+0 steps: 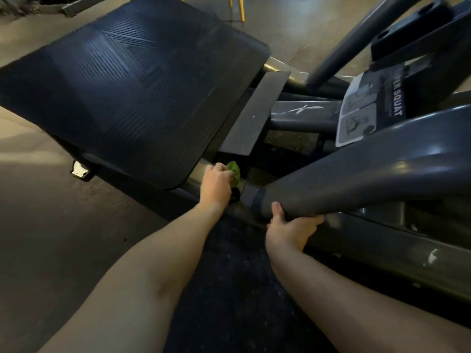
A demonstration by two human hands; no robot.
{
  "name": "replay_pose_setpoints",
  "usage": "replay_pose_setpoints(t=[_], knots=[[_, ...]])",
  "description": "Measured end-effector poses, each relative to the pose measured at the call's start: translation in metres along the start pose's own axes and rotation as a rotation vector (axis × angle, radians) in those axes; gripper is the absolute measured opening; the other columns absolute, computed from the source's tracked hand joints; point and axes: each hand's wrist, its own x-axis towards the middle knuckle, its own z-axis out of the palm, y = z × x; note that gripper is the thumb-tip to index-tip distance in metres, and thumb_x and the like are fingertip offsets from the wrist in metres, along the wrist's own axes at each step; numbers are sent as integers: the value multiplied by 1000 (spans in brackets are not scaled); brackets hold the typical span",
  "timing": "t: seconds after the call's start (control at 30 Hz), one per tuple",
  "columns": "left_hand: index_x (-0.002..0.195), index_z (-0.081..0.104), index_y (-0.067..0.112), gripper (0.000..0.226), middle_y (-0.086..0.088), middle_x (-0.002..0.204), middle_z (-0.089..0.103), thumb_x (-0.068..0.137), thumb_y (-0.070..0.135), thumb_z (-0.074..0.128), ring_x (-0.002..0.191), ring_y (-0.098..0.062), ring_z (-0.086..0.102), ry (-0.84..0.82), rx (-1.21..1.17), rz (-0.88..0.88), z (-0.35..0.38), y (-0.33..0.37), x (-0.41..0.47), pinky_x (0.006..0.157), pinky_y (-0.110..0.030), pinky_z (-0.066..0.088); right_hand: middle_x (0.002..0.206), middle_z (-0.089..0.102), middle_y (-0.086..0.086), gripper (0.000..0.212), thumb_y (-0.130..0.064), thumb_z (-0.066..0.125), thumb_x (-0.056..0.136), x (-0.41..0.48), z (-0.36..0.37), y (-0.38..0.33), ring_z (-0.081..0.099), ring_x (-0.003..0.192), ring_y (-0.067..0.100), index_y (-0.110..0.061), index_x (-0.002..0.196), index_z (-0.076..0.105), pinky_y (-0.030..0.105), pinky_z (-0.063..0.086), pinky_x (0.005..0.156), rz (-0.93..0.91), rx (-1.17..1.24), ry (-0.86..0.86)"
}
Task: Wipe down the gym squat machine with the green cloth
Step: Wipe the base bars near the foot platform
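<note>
Your right hand (290, 231) grips the lower end of the thick grey arm (369, 174) of the squat machine (305, 110) from below, to the right of the footplate's (132, 85) near corner. Just beyond, your left hand (216, 186) curls over the bunched green cloth (234, 171), pressing it on the frame rail (193, 180) right under that corner. The black ribbed footplate tilts above. To its right, a label (367, 108) reads "SQUAT". Yellow legs (239, 6) stand past its far edge.
</note>
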Motion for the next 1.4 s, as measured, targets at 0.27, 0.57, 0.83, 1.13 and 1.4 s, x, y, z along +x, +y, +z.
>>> replay_pose_setpoints(t=[0.27,0.57,0.83,1.13,1.4], knots=[[103,75,12,17,-8,114,61,91,4,66,100,-28,53,-99,-137,143,20,20,-72,87,-39,51,126,60,6,85,-31,84,79,-8,-6,-2,71,100,23,-47,138,24,38,64,79,-109,-149,-32],[114,76,20,19,12,113,58,97,19,67,109,-10,53,-401,-383,133,-15,19,-124,100,-33,46,114,65,-3,43,-15,66,95,-29,-80,5,67,105,20,-25,136,54,44,56,97,92,-414,-54],[111,77,22,18,11,110,64,93,19,72,101,-3,62,-455,-659,147,-44,102,-142,96,-23,50,112,75,0,25,-41,63,97,-24,-141,-14,69,107,22,-26,116,71,45,53,98,264,-340,-366],[100,78,30,21,9,103,74,97,13,64,96,-5,70,-626,-921,-19,-73,153,-152,95,-35,58,115,73,5,23,-15,63,98,-25,-186,-67,68,109,22,-17,121,68,42,56,97,90,-511,-624],[118,62,18,31,2,103,69,90,15,76,85,-11,69,-541,-871,-258,-73,179,-168,80,-32,61,108,77,8,31,2,52,100,-6,-222,-68,73,96,20,-17,116,71,26,57,76,86,-388,-773]])
